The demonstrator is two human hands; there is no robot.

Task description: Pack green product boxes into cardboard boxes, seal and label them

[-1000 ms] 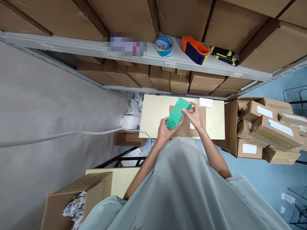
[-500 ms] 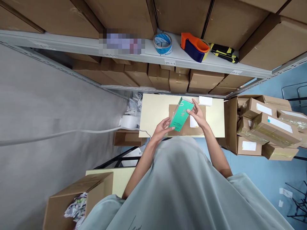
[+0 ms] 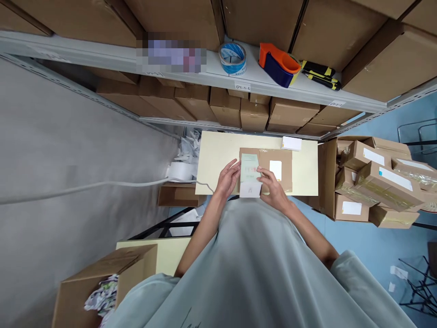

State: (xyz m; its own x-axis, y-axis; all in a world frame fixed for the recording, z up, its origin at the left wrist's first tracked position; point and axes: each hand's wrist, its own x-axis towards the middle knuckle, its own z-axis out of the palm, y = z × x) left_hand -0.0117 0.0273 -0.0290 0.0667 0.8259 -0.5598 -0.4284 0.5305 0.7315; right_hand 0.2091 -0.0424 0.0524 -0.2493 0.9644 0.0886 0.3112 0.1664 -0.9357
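The left hand (image 3: 228, 178) and right hand (image 3: 275, 192) are gripping a pale green carton (image 3: 249, 166), fingers clamped on its sides; it is seemingly hovering above a cardboard box (image 3: 282, 157) on the desk (image 3: 218, 155).

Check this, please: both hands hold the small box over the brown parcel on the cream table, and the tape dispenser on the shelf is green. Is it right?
Not quite. In the head view the tape dispenser is orange and dark blue, not green. The left hand and right hand do hold the small box over the brown parcel.
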